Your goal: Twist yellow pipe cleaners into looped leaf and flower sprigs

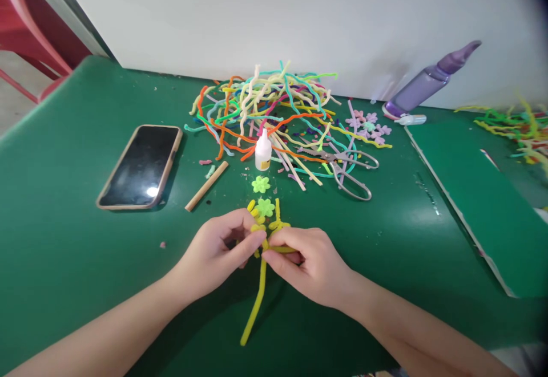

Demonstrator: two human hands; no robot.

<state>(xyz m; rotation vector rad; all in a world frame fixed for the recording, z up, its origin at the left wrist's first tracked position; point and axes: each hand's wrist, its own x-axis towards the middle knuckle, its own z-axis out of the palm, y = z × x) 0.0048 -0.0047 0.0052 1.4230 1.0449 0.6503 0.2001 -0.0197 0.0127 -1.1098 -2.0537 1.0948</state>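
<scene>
Between my two hands is a yellow pipe cleaner (pixel 259 294) with bent, looped pieces around its upper part. My left hand (pixel 226 243) pinches it near the top, thumb against the fingers. My right hand (pixel 310 260) closes on it just to the right, and a yellow strand (pixel 283 249) runs between those fingers. The long stem hangs down toward me. Just beyond my fingertips is a light green flower (pixel 265 207), and a second green flower (pixel 261 184) lies a little farther off. Behind them stands a small white glue bottle (pixel 263 151).
A heap of coloured pipe cleaners (pixel 265 100) lies at the back, with scissors (pixel 342 166) at its right. Small pastel flowers (pixel 370 126) sit near a purple bottle (pixel 423 89). A phone (pixel 141 166) and a wooden stick (pixel 206 186) lie left; a green board (pixel 479 206) lies right.
</scene>
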